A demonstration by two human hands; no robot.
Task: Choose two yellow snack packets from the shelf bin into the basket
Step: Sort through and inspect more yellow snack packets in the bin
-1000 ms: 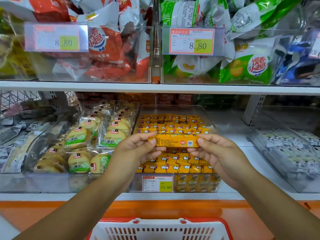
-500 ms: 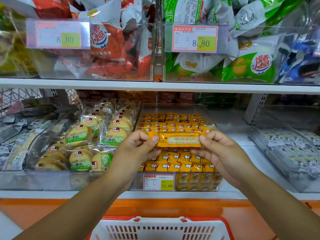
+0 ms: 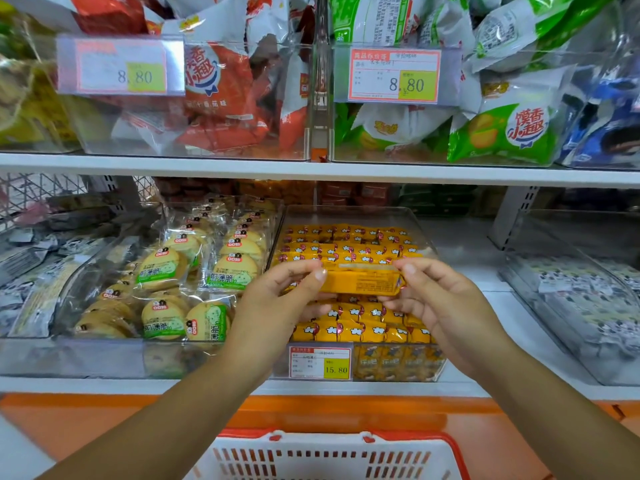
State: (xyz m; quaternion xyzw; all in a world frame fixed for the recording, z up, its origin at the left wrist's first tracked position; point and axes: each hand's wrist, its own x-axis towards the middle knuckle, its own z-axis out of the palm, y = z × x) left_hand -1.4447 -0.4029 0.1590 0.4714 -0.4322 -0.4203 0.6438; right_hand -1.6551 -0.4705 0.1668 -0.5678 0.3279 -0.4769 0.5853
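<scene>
Left hand [image 3: 277,301], right hand [image 3: 441,306] pinch yellow packet [image 3: 360,283] ends mid-frame; packet since rolled seam-up; drop into basket [image 3: 329,457] pending.

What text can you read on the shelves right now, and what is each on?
"8.80": left upper price tag
"8.80": right upper price tag
"15.80": lower price tag
"馍香小趣": green bag
"煎薄脆": round cracker packs
Held yellow packet: print too small to read.
</scene>
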